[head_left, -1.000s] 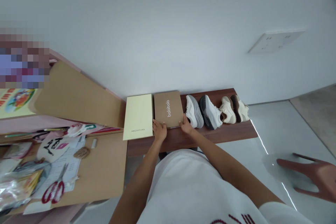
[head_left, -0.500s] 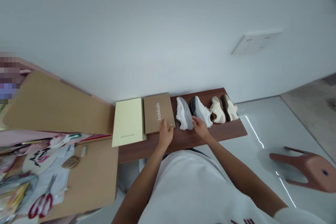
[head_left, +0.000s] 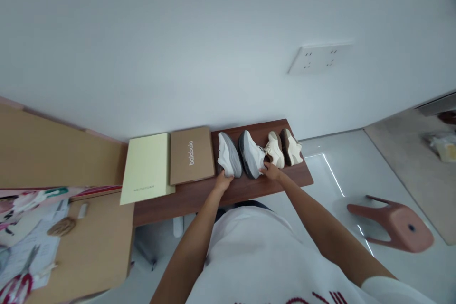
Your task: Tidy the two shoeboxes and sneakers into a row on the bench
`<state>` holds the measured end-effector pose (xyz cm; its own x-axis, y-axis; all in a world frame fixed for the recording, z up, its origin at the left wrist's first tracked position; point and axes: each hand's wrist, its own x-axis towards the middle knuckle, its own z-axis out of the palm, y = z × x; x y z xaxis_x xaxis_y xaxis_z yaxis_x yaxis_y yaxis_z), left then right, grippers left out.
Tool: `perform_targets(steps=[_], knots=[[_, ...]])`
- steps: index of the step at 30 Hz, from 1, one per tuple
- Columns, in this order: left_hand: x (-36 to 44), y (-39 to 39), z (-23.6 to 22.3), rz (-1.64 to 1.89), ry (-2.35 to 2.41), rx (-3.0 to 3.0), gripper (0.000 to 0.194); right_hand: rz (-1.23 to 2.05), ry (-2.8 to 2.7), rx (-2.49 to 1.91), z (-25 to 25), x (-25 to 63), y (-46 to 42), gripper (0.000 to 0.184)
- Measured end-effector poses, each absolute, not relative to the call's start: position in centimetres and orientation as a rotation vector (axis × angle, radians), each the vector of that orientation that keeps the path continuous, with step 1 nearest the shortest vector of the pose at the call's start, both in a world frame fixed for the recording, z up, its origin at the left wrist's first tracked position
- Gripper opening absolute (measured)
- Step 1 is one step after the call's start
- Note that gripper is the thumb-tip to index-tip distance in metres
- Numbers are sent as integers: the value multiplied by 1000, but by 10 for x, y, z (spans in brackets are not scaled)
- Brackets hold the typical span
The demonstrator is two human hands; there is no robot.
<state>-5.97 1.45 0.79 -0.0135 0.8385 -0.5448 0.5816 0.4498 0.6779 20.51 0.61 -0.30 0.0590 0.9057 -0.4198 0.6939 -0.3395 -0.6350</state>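
Two white and grey sneakers lie on their sides on a dark brown wooden board [head_left: 185,202]. My left hand [head_left: 223,181] is closed on the near end of the left sneaker [head_left: 230,154]. Around the near end of the right sneaker [head_left: 251,154], my right hand [head_left: 271,171] is closed too. Just right of that hand lie a small cream shoe [head_left: 276,149] and its mate [head_left: 293,148], which shows a brown sole. A brown "balabala" shoebox [head_left: 191,156] sits left of my left hand, with a pale yellow box [head_left: 147,166] beyond it.
A white wall [head_left: 199,57] with a socket plate [head_left: 318,59] rises behind the board. At the left is a cardboard-covered table [head_left: 96,242] with red-handled scissors [head_left: 17,285] and papers. A pink stool [head_left: 409,228] stands on the floor at the right.
My left hand has gone from the brown box's edge to the left sneaker. My right hand has moved onto the right sneaker's near end. The view has shifted to the right.
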Motion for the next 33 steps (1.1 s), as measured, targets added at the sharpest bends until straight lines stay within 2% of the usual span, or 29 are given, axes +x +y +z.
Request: perform_targets(steps=[6,13,17,23,33], knots=[[-64,17,8,308,1685,1295,31,1173,-1666,-1995,5,201,5,20],[-64,22,31,291,1774,1484,43,942,-1812,-1971,15,190,7,23],[-49,29,51,124,1815,1664,45,834,-1855,-2015,28,174,14,27],[-28,41,66,-187,1817,1838,36,800,-1914,-2102,42,145,31,18],[-20,42,59,-307,1805,1890,38,814,-2069,-2145,45,128,36,14]])
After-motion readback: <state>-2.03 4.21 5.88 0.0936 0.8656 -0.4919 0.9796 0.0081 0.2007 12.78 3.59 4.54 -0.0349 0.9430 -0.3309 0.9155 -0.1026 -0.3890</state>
